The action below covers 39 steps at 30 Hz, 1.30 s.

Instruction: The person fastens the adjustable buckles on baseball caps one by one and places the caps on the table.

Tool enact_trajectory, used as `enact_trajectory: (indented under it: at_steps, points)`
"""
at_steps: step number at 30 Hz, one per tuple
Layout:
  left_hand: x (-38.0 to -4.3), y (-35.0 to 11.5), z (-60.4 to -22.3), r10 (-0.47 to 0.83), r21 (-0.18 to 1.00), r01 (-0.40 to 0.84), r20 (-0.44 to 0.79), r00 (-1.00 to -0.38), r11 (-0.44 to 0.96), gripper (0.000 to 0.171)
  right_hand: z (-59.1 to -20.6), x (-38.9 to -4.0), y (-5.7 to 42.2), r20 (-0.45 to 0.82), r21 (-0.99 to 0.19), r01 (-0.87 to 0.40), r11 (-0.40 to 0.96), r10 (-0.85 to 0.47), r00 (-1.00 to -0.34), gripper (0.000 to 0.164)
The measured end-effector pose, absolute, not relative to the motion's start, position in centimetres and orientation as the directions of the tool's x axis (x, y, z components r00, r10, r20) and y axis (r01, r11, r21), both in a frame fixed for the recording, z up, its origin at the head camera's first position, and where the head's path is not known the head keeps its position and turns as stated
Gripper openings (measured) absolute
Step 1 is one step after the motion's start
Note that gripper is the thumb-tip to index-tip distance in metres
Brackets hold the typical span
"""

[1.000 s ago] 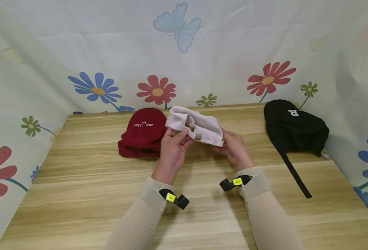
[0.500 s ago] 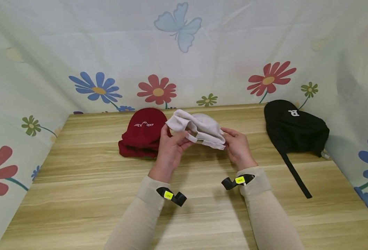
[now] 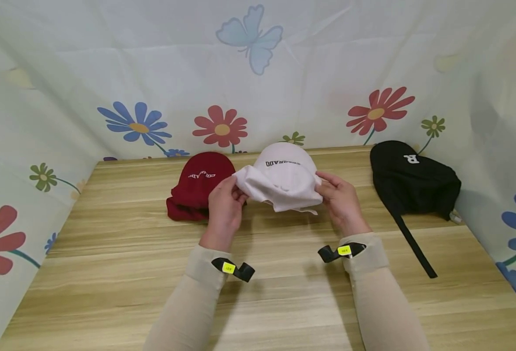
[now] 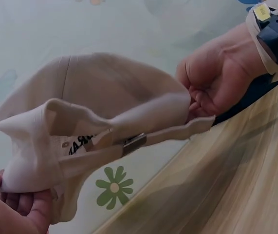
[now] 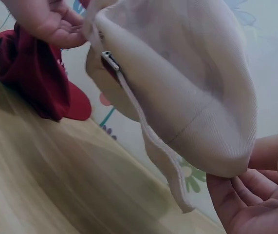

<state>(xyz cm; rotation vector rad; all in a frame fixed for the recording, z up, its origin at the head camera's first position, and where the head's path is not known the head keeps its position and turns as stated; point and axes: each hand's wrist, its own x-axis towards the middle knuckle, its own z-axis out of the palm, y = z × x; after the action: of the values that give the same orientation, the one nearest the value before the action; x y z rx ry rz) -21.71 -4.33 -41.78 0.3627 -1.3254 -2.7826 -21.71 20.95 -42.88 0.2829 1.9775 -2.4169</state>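
Between both hands a white baseball cap (image 3: 286, 178) is held over the table, its dark-lettered front and brim towards the back wall. My left hand (image 3: 225, 207) pinches the cap's left edge, and my right hand (image 3: 341, 202) pinches its right edge. Seen in the left wrist view, the back strap with a metal buckle (image 4: 134, 143) runs across the opening, and the cap's fabric is creased near the left fingers. In the right wrist view the strap's loose end (image 5: 178, 192) hangs down beside the cap's body.
On the wooden table (image 3: 122, 273), a dark red cap (image 3: 200, 187) with white lettering lies just left of the white one. A black cap (image 3: 415, 180) with a white R lies at the right, its long strap (image 3: 415, 247) trailing forward. Flower-printed cloth walls (image 3: 161, 58) enclose the back and sides.
The white cap has gone from folded and bunched to opened out, its brim and lettering now showing at the back. Both hands have moved apart, the left one leftward, the right one slightly rightward.
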Motion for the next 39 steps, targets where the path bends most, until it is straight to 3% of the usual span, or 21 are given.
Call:
enact_trajectory:
  at_steps: [11,17,22,33,39]
  points:
    - [-21.9,-4.7,-42.4,0.022,0.887,-0.217,-0.228,-0.973,-0.408,0.021,-41.3,-21.7,21.9,-0.082,-0.983,0.064,-0.170,0.099,-0.992,0.047]
    - [-22.7,-4.3,-42.8,0.055,0.968,-0.174,-0.166,-0.985,-0.179,0.024,-41.2,-23.0,21.9,-0.109,-0.987,0.089,-0.137,0.145,-0.983,0.041]
    - [-23.3,-3.6,-43.2,0.012,0.991,-0.129,-0.128,-0.992,-0.043,0.022,-41.8,-24.2,21.9,-0.166,-0.981,0.143,-0.133,0.185,-0.969,0.037]
    - [-24.5,-2.8,-44.6,-0.091,0.969,-0.159,-0.143,-0.985,0.192,0.022,-44.0,-26.0,21.7,-0.177,-0.983,0.184,0.009,0.232,-0.956,0.035]
    - [-24.6,-2.8,-45.2,-0.121,0.919,-0.145,-0.107,-0.987,0.367,0.030,-45.1,-26.8,21.4,-0.161,-0.957,0.209,0.201,0.231,-0.959,0.033]
